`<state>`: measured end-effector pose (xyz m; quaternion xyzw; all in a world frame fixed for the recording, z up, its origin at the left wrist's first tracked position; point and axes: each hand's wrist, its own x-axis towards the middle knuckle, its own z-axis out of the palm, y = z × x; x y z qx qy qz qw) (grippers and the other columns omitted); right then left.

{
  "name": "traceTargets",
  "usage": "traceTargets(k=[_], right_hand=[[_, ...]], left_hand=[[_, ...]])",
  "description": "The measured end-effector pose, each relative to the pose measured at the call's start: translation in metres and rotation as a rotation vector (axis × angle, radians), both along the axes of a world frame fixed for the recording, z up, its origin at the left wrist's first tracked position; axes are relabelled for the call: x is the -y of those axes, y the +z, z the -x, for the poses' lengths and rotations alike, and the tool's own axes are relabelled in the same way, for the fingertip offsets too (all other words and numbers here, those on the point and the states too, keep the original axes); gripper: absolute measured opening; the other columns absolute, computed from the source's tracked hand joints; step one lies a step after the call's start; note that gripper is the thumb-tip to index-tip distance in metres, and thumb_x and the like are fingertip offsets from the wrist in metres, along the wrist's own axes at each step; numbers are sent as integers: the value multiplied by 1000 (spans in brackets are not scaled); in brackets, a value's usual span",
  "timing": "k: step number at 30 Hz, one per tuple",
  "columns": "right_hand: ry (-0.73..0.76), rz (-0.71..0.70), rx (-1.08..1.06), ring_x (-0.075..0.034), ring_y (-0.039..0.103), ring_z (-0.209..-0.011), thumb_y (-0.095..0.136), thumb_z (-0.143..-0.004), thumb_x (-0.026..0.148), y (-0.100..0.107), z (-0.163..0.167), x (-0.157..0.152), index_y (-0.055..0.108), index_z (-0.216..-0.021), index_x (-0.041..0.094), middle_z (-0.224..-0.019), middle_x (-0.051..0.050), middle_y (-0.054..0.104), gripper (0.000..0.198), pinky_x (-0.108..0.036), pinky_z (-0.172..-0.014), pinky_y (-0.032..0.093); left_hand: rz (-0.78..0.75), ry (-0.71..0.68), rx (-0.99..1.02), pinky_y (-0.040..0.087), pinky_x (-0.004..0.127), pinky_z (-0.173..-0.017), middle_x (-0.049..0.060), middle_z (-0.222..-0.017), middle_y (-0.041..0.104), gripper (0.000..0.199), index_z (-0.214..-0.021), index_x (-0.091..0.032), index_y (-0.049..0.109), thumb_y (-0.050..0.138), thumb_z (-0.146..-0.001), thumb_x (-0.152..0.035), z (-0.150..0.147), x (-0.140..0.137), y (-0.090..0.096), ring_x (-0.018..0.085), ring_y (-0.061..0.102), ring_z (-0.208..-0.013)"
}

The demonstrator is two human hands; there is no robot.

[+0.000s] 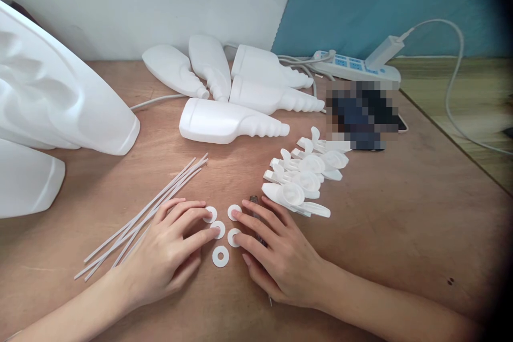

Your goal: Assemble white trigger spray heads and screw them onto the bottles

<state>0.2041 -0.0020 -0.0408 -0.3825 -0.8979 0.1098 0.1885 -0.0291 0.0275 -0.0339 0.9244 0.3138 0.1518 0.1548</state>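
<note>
Five rings (220,264): flat between our left hand (166,251) and right hand (282,259) | holes face up, two loose rows, long axis running away from us | both hands splayed, touching four

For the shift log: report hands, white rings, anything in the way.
Left hand touching two white rings. Right hand touching two more. Fifth ring untouched. Dark object partly under right hand.
</note>
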Motion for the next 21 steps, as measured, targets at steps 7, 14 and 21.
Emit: traceTargets(k=[7, 14, 21], right_hand=[[-22, -57, 19, -25, 46, -97, 48, -77, 19, -3, -2, 0, 54, -117, 16, -105, -9, 57, 40, -47, -91, 36], [-38, -41, 50, -23, 45, -88, 48, -79, 20, -1, 0, 1, 53, -119, 9, -86, -9, 57, 42, -46, -85, 36], [18, -10, 31, -25, 46, -97, 45, -82, 22, -2, -1, 0, 49, -121, 8, -93, -9, 59, 42, -47, -90, 32]], left_hand=[[-41, 46, -16, 33, 39, -79, 6, -90, 58, 41, -116, -19, 53, 44, -77, -8, 0, 2, -1, 21, 48, -88], [-49, 59, 0, 32, 36, -77, 5, -81, 57, 36, -114, -16, 54, 44, -80, -9, -1, 2, -2, 19, 46, -81], [18, 56, 72, 32, 37, -79, 5, -84, 60, 37, -113, -17, 56, 44, -79, -9, -1, 3, -2, 19, 49, -85]])
